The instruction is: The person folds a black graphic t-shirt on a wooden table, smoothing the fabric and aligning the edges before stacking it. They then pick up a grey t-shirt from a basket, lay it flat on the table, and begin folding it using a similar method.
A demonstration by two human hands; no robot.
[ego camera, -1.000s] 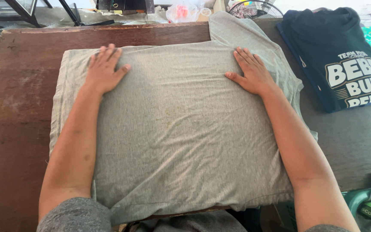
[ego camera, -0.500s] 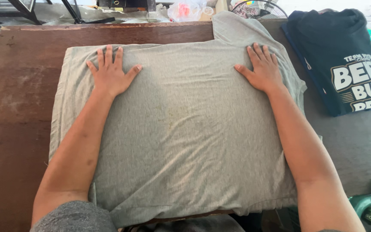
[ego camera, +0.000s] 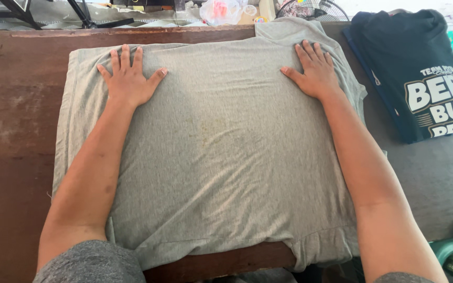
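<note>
Flat and spread, both hands press on a grey t-shirt (ego camera: pixel 221 157) laid out across a brown wooden surface (ego camera: pixel 17 131). The left hand (ego camera: pixel 129 78) rests near the shirt's far left corner, its fingers (ego camera: pixel 124 57) splayed apart and lying flat on the cloth, gripping nothing. The right hand (ego camera: pixel 315 73) lies the same way near the far right corner, fingers (ego camera: pixel 310 52) fanned out, thumb pointing inward, palm down on the fabric. Between the two hands the cloth runs smooth, with faint creases just beside the right thumb. A faint yellowish stain (ego camera: pixel 208 131) shows on the shirt, nearer the body than the fingertips and roughly midway between the forearms. Beyond the right fingers a folded part of the grey shirt reaches towards the far edge. Well to the right of the right hand lies a folded dark t-shirt (ego camera: pixel 410 68) with pale lettering. Past the fingertips, beyond the surface, sit a clear plastic bag (ego camera: pixel 221 10) and a fan (ego camera: pixel 310 9).
</note>
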